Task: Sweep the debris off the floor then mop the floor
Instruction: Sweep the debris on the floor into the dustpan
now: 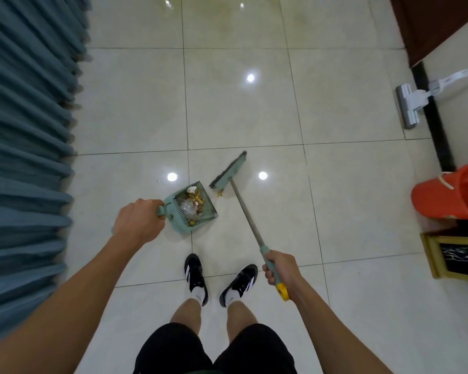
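My left hand [138, 222] is curled tight round the handle of the green dustpan [191, 209], which sits on the tiled floor [349, 184] at about 11 o'clock from my feet. Inside it lies the swept debris [193, 202]: yellow-brown scraps, a bit of white paper and some clear plastic. My right hand [281, 269] is clenched round the green grip of the broom [229, 171], near its yellow end cap. The shaft runs up toward 12 o'clock, and the broom head rests on the floor just beside the dustpan's open mouth, at its 2 o'clock. A small yellow scrap [220, 195] lies on the tile right under the broom head, between it and the pan.

My two black shoes [196, 276] stand just behind the dustpan. At 9 o'clock hangs a blue pleated curtain [25, 130], close to my left arm. At 2 o'clock a white mop [411, 103] leans by the wall, its head on the floor. At 3 o'clock sits an orange bucket [449, 195], and just below it a yellow-framed dark panel [454, 256]. A dark wooden door [432, 22] stands at 1 o'clock.
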Tool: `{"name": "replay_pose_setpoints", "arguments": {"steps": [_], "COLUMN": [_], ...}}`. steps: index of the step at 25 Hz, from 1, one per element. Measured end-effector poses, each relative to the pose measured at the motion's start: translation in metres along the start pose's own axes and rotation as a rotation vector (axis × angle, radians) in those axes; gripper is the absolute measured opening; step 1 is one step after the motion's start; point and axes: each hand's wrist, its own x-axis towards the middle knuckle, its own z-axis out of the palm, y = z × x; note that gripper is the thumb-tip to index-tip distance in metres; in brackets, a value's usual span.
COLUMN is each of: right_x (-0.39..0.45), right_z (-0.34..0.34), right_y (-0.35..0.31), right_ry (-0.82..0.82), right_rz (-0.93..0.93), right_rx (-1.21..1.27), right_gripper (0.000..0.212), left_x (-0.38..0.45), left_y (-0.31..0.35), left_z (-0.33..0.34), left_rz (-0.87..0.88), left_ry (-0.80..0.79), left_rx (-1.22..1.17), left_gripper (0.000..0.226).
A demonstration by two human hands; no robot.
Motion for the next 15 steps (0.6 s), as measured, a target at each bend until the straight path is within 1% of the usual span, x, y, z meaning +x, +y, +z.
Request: {"name": "replay_pose_setpoints", "arguments": {"steps": [2, 4, 7, 9, 11, 15], "right_x": [0.005, 0.015, 0.031, 0.04, 0.045, 0.045], "right_z": [-0.003, -0.004, -0.004, -0.003, -0.003, -0.002], "right_y": [0.0, 0.003, 0.003, 0.0, -0.004, -0.005], "right_ry": [0.017, 0.064, 0.159, 0.181, 0.188, 0.157], "right_rz": [-0.079, -0.172, -0.278, -0.345, -0.368, -0.369], "right_rx": [-0.085, -0.231, -0.526, -0.731, -0.858, -1.004], "right_gripper": [0.018, 0.027, 0.036, 0.033, 0.034, 0.041], "left_x": [0.005, 0.009, 0.015, 0.018, 0.023, 0.027], "left_y": [0.004, 0.005, 0.003, 0.002, 0.004, 0.007], "left_z": [-0.004, -0.007, -0.011, -0.012, -0.013, -0.015], "left_rz": [0.0, -0.004, -0.01, -0.009, 0.002, 0.043], "left_ry": [0.004, 0.002, 0.008, 0.022, 0.034, 0.036], "left_rx": [0.01, 0.014, 0.007, 0.014, 0.018, 0.058], "left_gripper": [0.018, 0.015, 0.013, 0.013, 0.013, 0.018]}}
